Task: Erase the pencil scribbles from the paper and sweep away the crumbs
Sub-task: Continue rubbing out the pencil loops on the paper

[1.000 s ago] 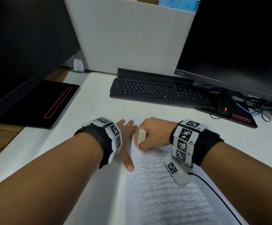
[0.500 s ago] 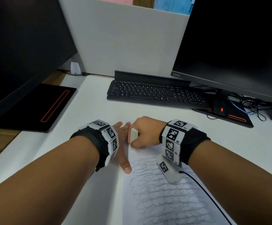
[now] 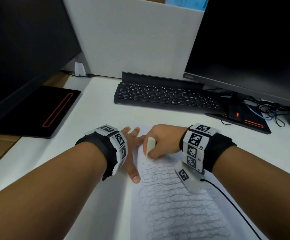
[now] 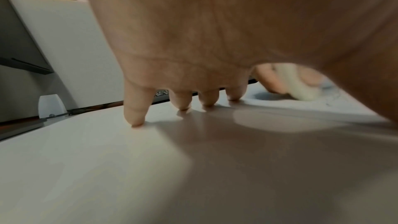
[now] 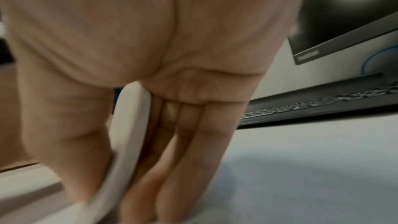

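1. The desk (image 3: 95, 118) carried the whole scene: a keyboard (image 3: 166, 98) lay well behind your hands, a dark monitor (image 3: 255, 45) rose at the right, and a black pad with a red outline (image 3: 37, 111) lay at the left.
2. The paper (image 3: 172, 205) lay in front of you, between your forearms. Its pencil scribbles (image 3: 175, 201) filled the near part of the sheet. The far strip under the eraser looked almost bare.
3. Your left hand (image 3: 132, 144) pressed down at the sheet's left edge, fingers spread and straight, fingertips (image 4: 134, 122) planted on the surface and gripping nothing.
4. Your right hand (image 3: 163, 139) pinched the white eraser (image 3: 149, 148) between thumb and fingers, its lower end on the paper at the top left of the scribbles.
5. Over the last second the eraser had stayed in that top-left corner, shifting only slightly across it while the left hand held its place. The wrist views were blurred, which fitted a rubbing stroke.
6. A few dark specks (image 3: 143, 163) lay just below the eraser, probably crumbs.
7. Judged from this, you were early in the task: nearly all the scribbles remained, and the sweeping had not yet begun.
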The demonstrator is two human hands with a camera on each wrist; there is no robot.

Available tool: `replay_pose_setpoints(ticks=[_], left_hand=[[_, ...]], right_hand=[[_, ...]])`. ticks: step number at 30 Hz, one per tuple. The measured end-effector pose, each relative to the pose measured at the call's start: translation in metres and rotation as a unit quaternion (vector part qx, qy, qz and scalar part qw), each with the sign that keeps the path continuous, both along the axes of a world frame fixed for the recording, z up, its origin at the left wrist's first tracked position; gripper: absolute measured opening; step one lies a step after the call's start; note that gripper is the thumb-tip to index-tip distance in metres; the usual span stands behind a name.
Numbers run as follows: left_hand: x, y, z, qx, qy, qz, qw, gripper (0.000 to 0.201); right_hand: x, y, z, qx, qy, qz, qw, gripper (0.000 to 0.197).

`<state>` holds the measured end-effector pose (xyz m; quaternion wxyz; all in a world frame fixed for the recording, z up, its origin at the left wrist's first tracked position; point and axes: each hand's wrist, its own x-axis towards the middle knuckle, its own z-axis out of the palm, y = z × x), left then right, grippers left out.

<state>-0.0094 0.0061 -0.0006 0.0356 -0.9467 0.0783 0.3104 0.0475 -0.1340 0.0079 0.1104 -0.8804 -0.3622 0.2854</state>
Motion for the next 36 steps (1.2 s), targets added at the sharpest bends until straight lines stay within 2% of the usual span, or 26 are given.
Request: replay_pose_setpoints(ticks=[2, 6, 11, 15, 19, 23, 26, 28, 31, 36], left_hand=[[-0.001, -0.002, 0.001, 0.008, -0.004, -0.006, 1.0, 0.127], [0.0, 0.001, -0.007, 0.022, -0.011, 0.006, 1.0, 0.132], [-0.001, 0.002, -0.006, 0.015, -0.01, 0.017, 1.0, 0.133], [0.001, 0.003, -0.007, 0.014, 0.001, 0.02, 1.0, 0.134], [0.0, 0.004, -0.006, 0.006, 0.0, 0.025, 1.0, 0.134], [0.003, 0.004, -0.006, 0.005, 0.005, 0.021, 1.0, 0.135], [0.003, 0.005, -0.008, 0.005, 0.005, 0.024, 1.0, 0.135], [0.001, 0.005, -0.007, 0.006, 0.003, 0.025, 1.0, 0.135], [0.001, 0.005, -0.006, 0.003, 0.003, 0.024, 1.0, 0.134], [0.001, 0.004, -0.007, 0.01, -0.002, 0.024, 1.0, 0.135]], right_hand=[[0.002, -0.002, -0.001, 0.018, -0.018, -0.021, 0.999, 0.012], [-0.007, -0.004, -0.002, 0.003, 0.045, 0.01, 0.999, 0.009], [0.003, -0.01, -0.002, 0.037, -0.012, -0.051, 0.998, 0.011], [-0.004, -0.011, -0.004, 0.006, 0.048, -0.005, 0.999, 0.009], [0.005, -0.016, -0.004, 0.049, 0.008, -0.064, 0.997, 0.011], [-0.001, -0.012, -0.004, 0.01, 0.066, -0.012, 0.998, 0.009], [0.01, -0.015, -0.004, 0.035, 0.027, -0.051, 0.998, 0.009], [0.01, -0.016, -0.004, 0.05, 0.035, -0.067, 0.996, 0.009], [0.004, -0.015, -0.005, 0.01, 0.082, -0.017, 0.996, 0.01], [0.01, -0.018, -0.002, 0.04, 0.026, -0.059, 0.997, 0.007]])
